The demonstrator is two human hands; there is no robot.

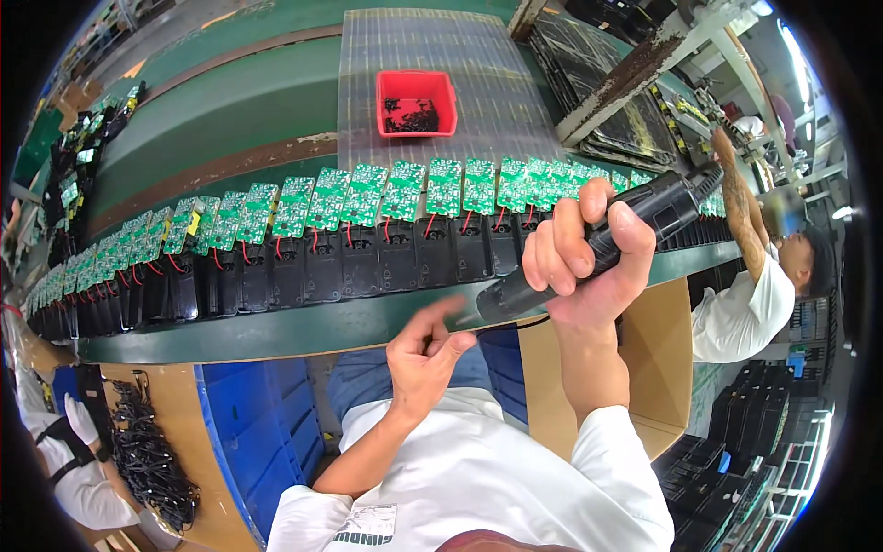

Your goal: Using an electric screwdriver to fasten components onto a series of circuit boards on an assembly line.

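clenched in the fingers point(558, 253) of the right hand point(596, 299), a black, tube-shaped power screwdriver point(670, 204) slants to a slim, pale tip point(472, 318) just beside the bent fingers of the left hand point(418, 363), blurred, their hold impossible to tell. beyond the fingers, green circuit boards point(444, 184), joined by red wires point(430, 224) to black casings point(437, 255), line the bench point(276, 341); farther off sits a red bin point(405, 86) of small black parts point(419, 119).

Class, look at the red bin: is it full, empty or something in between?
In between: in the red bin, small black pieces cover part of the bottom, while bare red shows around them.
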